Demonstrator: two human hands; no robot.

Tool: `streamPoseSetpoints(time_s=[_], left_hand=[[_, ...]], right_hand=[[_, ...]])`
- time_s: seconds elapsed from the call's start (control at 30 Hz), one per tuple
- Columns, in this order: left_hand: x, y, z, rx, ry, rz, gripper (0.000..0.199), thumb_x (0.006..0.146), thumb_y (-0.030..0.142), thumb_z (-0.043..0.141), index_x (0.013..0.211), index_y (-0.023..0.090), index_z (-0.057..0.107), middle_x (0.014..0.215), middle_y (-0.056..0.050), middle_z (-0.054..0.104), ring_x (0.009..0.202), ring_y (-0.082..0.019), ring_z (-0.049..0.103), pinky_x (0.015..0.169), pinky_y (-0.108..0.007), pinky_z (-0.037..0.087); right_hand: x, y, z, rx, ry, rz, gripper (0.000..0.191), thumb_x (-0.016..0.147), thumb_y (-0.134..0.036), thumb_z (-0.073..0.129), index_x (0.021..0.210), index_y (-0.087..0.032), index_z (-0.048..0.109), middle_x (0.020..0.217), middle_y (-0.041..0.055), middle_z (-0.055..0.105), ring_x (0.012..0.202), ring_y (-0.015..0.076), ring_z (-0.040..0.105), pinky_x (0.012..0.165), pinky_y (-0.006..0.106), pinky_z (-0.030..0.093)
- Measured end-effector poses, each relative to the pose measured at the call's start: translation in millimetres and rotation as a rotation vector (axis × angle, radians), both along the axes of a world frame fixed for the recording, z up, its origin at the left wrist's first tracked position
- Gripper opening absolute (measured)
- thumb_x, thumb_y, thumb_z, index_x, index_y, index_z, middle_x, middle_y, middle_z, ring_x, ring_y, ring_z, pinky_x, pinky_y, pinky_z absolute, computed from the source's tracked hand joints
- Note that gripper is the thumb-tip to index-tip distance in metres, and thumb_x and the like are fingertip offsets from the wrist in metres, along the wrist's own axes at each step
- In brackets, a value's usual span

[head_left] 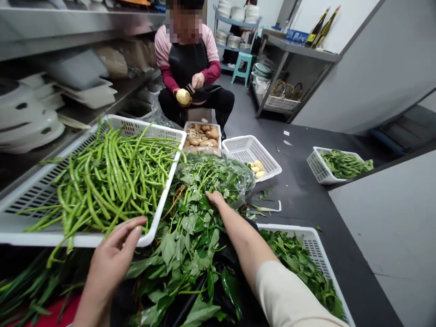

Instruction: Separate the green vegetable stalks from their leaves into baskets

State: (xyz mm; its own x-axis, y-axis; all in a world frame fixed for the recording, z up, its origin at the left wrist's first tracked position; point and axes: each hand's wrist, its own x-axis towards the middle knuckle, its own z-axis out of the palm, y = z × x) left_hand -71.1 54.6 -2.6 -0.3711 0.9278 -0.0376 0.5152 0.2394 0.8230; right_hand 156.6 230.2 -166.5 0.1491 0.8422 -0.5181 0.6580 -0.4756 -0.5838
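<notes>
My left hand [116, 250] hovers at the front right corner of a white basket [166, 181], fingers loosely bent, thumb a little apart, holding nothing. Long green stems [116, 168], stripped of most leaves, fill that basket; several hang over its front rim. My right hand [216, 199] reaches forward into a heap of sweet potato greens [190, 222], closed on some stems; leaves hide most of its fingers. The heap spills out of a clear plastic bag [243, 175] and down over my lap.
A co-worker [189, 59] sits opposite, holding a peeled potato [183, 96] and a peeler. Between us stand a basket of unpeeled potatoes [204, 141] and a basket with peeled potatoes [238, 145]. A leaf basket [315, 245] is at right, another [316, 168] farther off. Metal shelves [81, 27] line the left.
</notes>
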Motion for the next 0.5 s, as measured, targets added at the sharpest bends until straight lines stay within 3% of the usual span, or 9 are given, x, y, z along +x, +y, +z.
streamPoseSetpoints(time_s=[0.1,0.27,0.4,0.5], left_hand=[[0,-3,-2.5,-0.067,0.021,-0.034,0.033,0.065,0.050,0.053,0.077,0.024,0.069,0.084,-0.003,0.073,0.083,-0.026,0.066,0.074,-0.033,0.052],[15,12,-3.4,-0.071,0.003,-0.101,0.039,0.066,0.052,0.051,0.081,0.022,0.070,0.086,-0.004,0.074,0.079,-0.024,0.066,0.069,-0.031,0.051],[41,32,-8.6,-0.094,-0.052,-0.266,0.046,0.068,0.051,0.047,0.091,0.018,0.069,0.096,-0.008,0.072,0.089,-0.025,0.065,0.082,-0.035,0.049],[55,41,-11.8,-0.084,-0.042,-0.330,0.054,0.072,0.050,0.042,0.102,0.014,0.067,0.107,-0.011,0.069,0.100,-0.026,0.061,0.092,-0.037,0.044]], right_hand=[[-16,-9,3.2,0.036,0.001,0.008,0.022,0.080,-0.030,0.056,0.091,-0.013,0.065,0.095,0.0132,0.066,0.090,0.0258,0.061,0.076,0.036,0.046],[-17,-53,47.7,0.313,0.117,0.091,0.023,0.084,-0.023,0.043,0.088,-0.022,0.065,0.100,0.0016,0.066,0.097,0.0158,0.057,0.086,0.026,0.041],[-13,-98,89.1,0.529,0.553,0.238,0.020,0.082,-0.025,0.046,0.076,-0.019,0.064,0.079,0.0005,0.064,0.077,0.0138,0.057,0.075,0.024,0.043],[-9,-125,109.8,0.441,0.936,0.203,0.024,0.083,-0.037,0.047,0.079,-0.018,0.061,0.067,-0.0006,0.059,0.059,0.0111,0.051,0.062,0.023,0.043]])
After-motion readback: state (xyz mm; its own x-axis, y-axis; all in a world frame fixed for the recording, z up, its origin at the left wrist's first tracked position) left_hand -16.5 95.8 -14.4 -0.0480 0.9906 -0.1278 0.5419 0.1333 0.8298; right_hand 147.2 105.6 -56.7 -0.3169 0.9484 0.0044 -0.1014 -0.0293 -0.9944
